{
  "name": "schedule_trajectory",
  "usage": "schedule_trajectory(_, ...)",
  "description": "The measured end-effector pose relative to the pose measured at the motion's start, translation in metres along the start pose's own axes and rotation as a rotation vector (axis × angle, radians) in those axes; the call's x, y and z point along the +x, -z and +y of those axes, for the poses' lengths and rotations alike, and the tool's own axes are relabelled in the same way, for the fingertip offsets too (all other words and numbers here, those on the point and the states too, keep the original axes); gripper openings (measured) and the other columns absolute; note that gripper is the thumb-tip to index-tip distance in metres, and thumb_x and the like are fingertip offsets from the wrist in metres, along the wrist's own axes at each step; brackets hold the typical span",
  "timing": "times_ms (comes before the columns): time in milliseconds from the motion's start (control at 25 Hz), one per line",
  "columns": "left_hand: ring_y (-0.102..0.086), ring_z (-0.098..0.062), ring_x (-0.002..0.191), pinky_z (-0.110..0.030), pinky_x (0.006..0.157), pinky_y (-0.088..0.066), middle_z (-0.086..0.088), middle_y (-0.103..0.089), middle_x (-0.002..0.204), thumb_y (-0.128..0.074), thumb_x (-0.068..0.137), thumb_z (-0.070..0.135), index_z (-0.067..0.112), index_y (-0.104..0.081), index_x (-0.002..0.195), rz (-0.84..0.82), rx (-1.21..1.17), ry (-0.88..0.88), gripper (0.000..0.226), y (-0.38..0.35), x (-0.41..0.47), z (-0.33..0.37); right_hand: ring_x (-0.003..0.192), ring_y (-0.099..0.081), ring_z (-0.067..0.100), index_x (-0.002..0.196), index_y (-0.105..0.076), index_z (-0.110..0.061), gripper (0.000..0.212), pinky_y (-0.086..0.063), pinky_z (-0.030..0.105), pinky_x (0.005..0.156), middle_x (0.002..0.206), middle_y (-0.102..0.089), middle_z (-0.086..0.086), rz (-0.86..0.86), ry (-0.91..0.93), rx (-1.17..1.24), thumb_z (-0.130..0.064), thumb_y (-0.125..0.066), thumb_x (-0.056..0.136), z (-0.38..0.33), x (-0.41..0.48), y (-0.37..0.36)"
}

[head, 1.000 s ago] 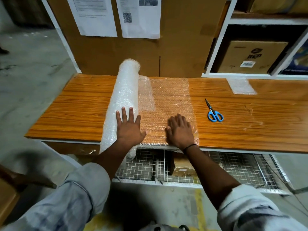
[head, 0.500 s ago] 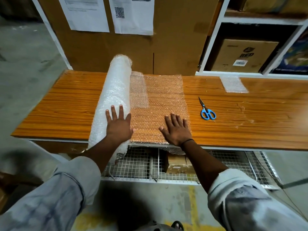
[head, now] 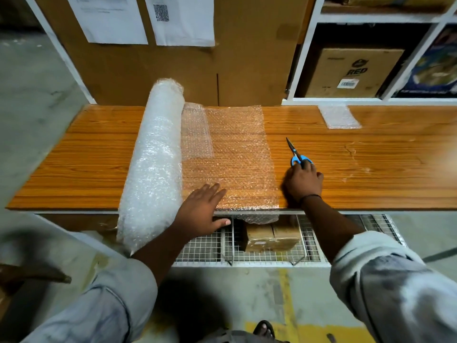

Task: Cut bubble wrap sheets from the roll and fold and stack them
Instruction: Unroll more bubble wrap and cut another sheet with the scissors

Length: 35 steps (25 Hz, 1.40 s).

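Scissors [head: 294, 154] are gripped at the handles by the right hand [head: 303, 181] — blades pointed away, beside the sheet [head: 237, 154] pinned under the flat left hand [head: 200, 211].

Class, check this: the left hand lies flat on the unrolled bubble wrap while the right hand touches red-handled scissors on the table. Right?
One error: the head view shows the scissors have blue handles, not red. The left hand lies flat on the bubble wrap and the right hand touches the scissors on the table.
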<state>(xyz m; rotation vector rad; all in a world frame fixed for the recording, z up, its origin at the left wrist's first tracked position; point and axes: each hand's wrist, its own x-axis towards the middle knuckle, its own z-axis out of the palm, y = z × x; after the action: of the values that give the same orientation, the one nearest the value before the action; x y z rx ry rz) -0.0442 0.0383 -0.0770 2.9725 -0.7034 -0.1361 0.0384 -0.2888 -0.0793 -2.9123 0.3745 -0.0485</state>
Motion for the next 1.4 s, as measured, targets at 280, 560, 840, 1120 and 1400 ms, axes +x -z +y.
schedule_trajectory(280,-0.022,-0.033,0.155,-0.044,0.124,-0.014,-0.007,-0.016,0.171,-0.065,0.089,0.003,0.025,-0.016,0.164,0.102,0.133,-0.005,0.092,-0.018,-0.004,0.0,0.111,-0.06,0.048,0.133,-0.059,0.002,0.036,-0.051,0.049,0.085,0.128,-0.054,0.026,0.054,-0.066,0.072,-0.016,-0.05,0.103,-0.014,-0.01,0.018)
schedule_trajectory(560,-0.013,-0.039,0.156,-0.05,0.126,-0.017,-0.011,-0.006,0.171,-0.058,0.086,-0.009,0.021,-0.002,0.165,0.119,0.207,-0.037,0.102,-0.015,-0.014,0.004,0.118,-0.061,0.044,0.137,-0.048,0.004,0.039,-0.049,0.041,0.078,0.129,-0.062,0.027,-0.093,-0.116,0.075,-0.015,-0.052,0.103,-0.024,-0.015,0.035)
schedule_trajectory(840,-0.042,-0.04,0.144,-0.053,0.112,-0.04,-0.015,-0.036,0.163,-0.061,0.086,-0.003,0.015,-0.029,0.161,0.175,0.231,-0.079,0.084,-0.012,-0.019,0.001,0.086,-0.069,0.029,0.13,-0.062,-0.008,0.044,-0.053,0.038,0.071,0.096,-0.071,0.011,-0.018,-0.106,0.745,-0.015,-0.075,0.089,-0.043,-0.077,0.03)
schedule_trajectory(1120,-0.073,-0.028,0.103,-0.042,0.083,-0.059,-0.006,-0.073,0.125,-0.089,0.072,0.015,0.017,-0.071,0.126,0.288,0.178,-0.179,0.057,-0.01,-0.013,-0.006,0.075,-0.072,0.019,0.122,-0.072,-0.018,0.037,-0.055,0.028,0.058,0.095,-0.077,0.009,-0.283,-0.196,1.39,-0.018,-0.081,0.086,-0.074,-0.203,0.018)
schedule_trajectory(1400,-0.075,-0.027,0.097,-0.041,0.079,-0.06,-0.006,-0.075,0.12,-0.085,0.082,0.025,0.017,-0.076,0.119,0.393,0.148,-0.233,0.039,-0.018,-0.006,0.005,0.071,-0.071,0.021,0.109,-0.077,-0.024,0.024,-0.043,0.034,0.063,0.081,-0.067,0.011,-0.411,-0.142,1.303,-0.038,-0.077,0.089,-0.079,-0.265,0.006)
